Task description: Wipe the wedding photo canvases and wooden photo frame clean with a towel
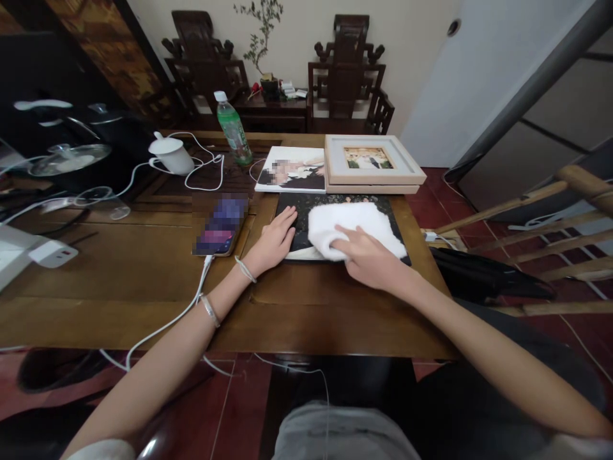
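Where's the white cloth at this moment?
In the head view, the white cloth lies right of centre on the dark picture, under the right hand, on the near side of the framed photo.

Right of centre, a cloth lies on a photo panel, which rests on the table. Just behind the panel, a print lies on the left and two stacked frames on the right, side by side. Left of the panel lies a phone; farther back, toward the upper left, stand a bottle, then a cup, then a pot. Beyond the table, at the top, a plant stands between two chairs
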Available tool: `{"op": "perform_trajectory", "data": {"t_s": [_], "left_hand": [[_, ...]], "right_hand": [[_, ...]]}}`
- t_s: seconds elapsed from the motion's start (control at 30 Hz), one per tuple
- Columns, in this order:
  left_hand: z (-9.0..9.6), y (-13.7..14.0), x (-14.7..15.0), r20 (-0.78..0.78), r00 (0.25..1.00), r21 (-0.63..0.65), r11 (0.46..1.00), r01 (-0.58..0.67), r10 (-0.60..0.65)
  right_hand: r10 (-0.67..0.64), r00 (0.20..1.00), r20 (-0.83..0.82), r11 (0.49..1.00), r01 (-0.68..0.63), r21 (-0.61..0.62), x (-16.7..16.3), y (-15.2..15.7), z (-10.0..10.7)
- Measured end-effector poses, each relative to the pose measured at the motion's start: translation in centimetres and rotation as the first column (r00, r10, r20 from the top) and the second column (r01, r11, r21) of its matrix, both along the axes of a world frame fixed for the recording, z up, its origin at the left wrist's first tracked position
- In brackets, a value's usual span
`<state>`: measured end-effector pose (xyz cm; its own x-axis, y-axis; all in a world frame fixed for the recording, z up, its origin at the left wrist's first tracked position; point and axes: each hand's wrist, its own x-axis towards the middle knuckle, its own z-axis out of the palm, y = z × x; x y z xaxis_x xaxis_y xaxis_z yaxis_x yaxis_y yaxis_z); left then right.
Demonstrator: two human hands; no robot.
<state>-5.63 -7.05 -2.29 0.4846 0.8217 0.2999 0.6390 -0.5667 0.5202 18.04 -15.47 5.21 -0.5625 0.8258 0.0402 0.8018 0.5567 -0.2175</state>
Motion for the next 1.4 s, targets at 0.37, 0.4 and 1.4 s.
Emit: {"op": "perform_trajectory", "data": {"t_s": [0.37, 0.4, 1.4], "left_hand": [[2.5, -1.3, 0.4, 0.497, 0.858, -0.043, 0.991, -0.125, 0.130], [2.5, -1.4, 0.3, 0.516, 0.844, -0.052, 0.989, -0.141, 0.147], [1.0, -0.4, 0.2, -0.040, 0.999, 0.087, 0.995, 0.038, -0.035]], "right_hand": [[0.150, 0.988, 0.022, 0.984, -0.152, 0.093, -5.3, 4.4, -1.2], [0.206, 0.978, 0.024, 0.975, -0.207, 0.081, -5.4, 3.6, -1.3], [-0.053, 0.935, -0.350, 0.998, 0.044, -0.034, -8.2, 11.2, 1.1]]}}
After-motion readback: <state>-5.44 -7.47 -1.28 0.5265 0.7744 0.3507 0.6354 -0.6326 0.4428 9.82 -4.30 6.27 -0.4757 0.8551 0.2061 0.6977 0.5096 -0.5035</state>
